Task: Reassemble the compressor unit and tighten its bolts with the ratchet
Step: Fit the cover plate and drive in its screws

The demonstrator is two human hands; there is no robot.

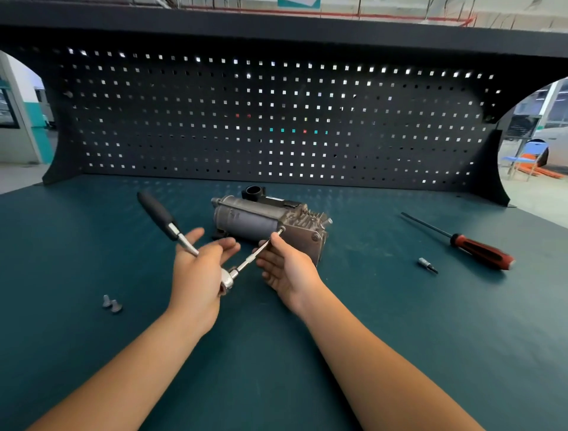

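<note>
Compressor (252,219), left hand (196,277) gripping ratchet (159,213), right hand (287,267) pinching extension bar (248,262) at bolt (281,230)

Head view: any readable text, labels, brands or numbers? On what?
None legible.
Dark label on top of the compressor: print blurred, unreadable.
Teal sign at the top edge: cut off, no text shows.

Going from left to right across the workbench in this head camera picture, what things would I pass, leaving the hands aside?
Two loose bolts → ratchet's black handle → compressor unit → small loose bit → screwdriver's red handle.
</note>
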